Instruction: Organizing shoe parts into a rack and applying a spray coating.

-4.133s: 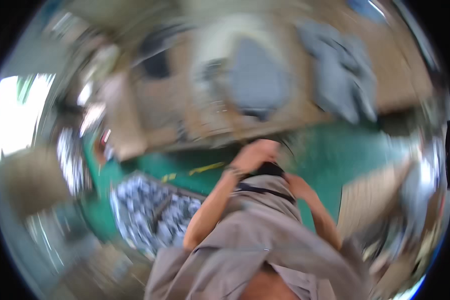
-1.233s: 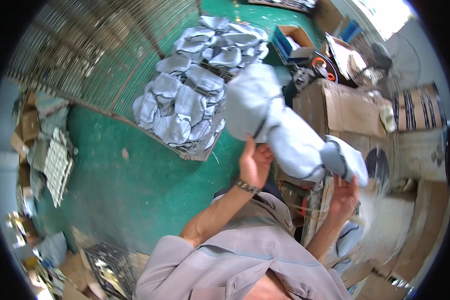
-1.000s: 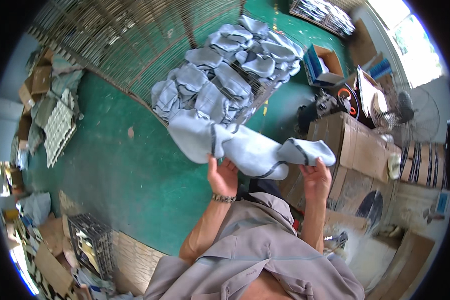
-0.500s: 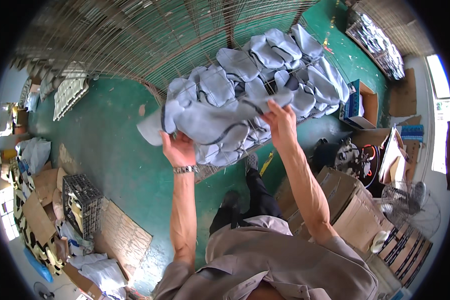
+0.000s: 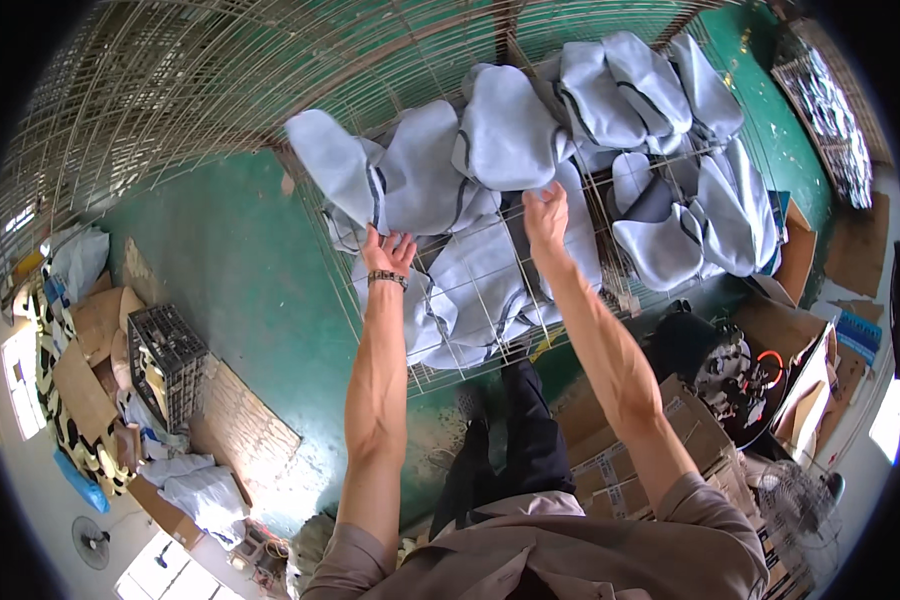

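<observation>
Grey moulded fabric pieces with dark edging lie in rows on a wire rack; their exact kind I cannot tell. At the rack's left end, my left hand [image 5: 390, 254] is palm up with its fingers apart, at the lower edge of one grey piece [image 5: 420, 170]. A flap [image 5: 328, 160] beyond a dark seam extends over the rack's left edge. Farther right, the curled fingers of my right hand [image 5: 547, 215] pinch the lower edge of another grey piece [image 5: 511, 130]. Its fingertips are partly hidden.
The wire rack [image 5: 482, 312] has an upright mesh panel [image 5: 390, 60] at its back. Cardboard boxes [image 5: 620, 475] and a fan [image 5: 798, 498] stand at the right. A black crate [image 5: 166, 365] and a flat board [image 5: 245, 440] are on the green floor at the left.
The grey piece stretched between my hands is now down on the rack. My left hand has opened; my right hand has shifted slightly toward me. The view has moved closer to the rack.
</observation>
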`<state>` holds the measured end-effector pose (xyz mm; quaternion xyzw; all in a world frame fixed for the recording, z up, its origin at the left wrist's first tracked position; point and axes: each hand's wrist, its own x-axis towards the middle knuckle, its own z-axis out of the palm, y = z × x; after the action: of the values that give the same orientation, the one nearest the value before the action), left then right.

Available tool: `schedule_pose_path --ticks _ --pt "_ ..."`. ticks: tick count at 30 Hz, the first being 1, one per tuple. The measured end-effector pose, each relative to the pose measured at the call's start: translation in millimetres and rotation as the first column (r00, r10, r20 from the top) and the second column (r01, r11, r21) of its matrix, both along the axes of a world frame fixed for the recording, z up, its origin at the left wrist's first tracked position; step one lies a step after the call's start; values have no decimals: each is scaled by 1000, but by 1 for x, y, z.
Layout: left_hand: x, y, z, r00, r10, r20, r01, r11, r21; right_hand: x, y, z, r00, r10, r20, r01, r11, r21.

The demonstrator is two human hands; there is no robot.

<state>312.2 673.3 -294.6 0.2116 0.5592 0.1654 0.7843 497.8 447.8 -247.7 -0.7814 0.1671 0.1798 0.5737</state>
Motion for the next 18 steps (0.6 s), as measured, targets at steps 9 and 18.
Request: schedule_pose_path --ticks 9,18 --pt "-1 -6 -11 996 23 84 -30 996 79 -75 126 6 92 867 490 -802 356 -480" --pt "-46 -79 84 970 195 146 -207 976 72 -89 139 -24 -37 976 213 -768 109 -632"
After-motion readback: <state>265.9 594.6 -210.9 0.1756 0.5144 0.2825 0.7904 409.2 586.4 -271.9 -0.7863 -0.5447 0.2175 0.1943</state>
